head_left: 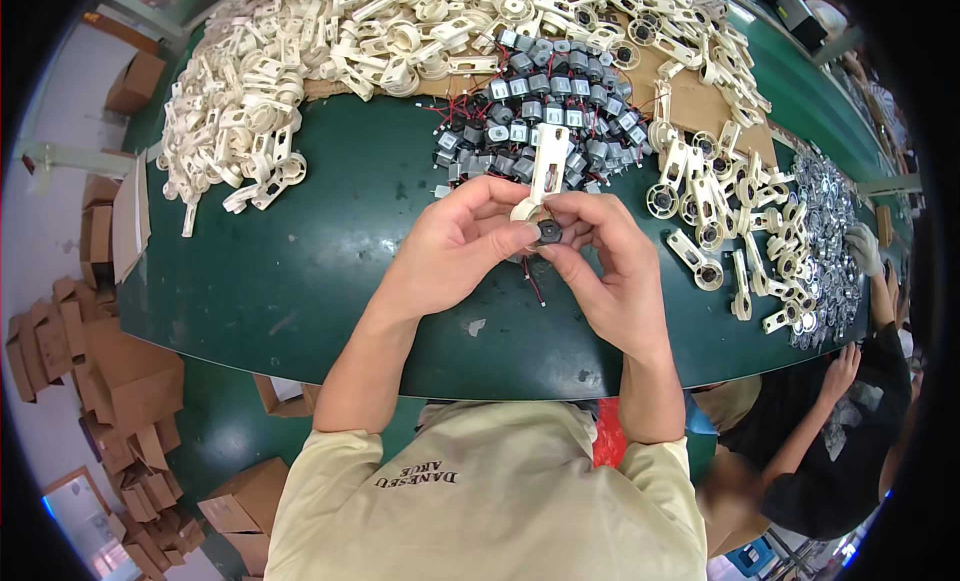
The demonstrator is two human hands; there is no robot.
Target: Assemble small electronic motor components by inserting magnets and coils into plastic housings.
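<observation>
Before my chest, both hands meet around a cream plastic housing [550,161], whose slotted handle points up and away from me. At its near, round end sits a small dark electric motor [548,231]; my fingers partly hide how deep it lies in the ring. My left hand [455,246] is closed on the housing's round end, thumb tip against the motor. From the other side my right hand [615,266] pinches the motor and the ring edge between thumb and fingers. Thin red and dark wires [534,283] dangle below.
Several grey motors [540,86] are heaped just beyond my hands on the green table [270,281]. Cream housings [330,31] pile up behind and left; others holding dark parts [710,196] lie right. Beyond are shiny metal pieces [825,251] and a co-worker's gloved hand [862,249].
</observation>
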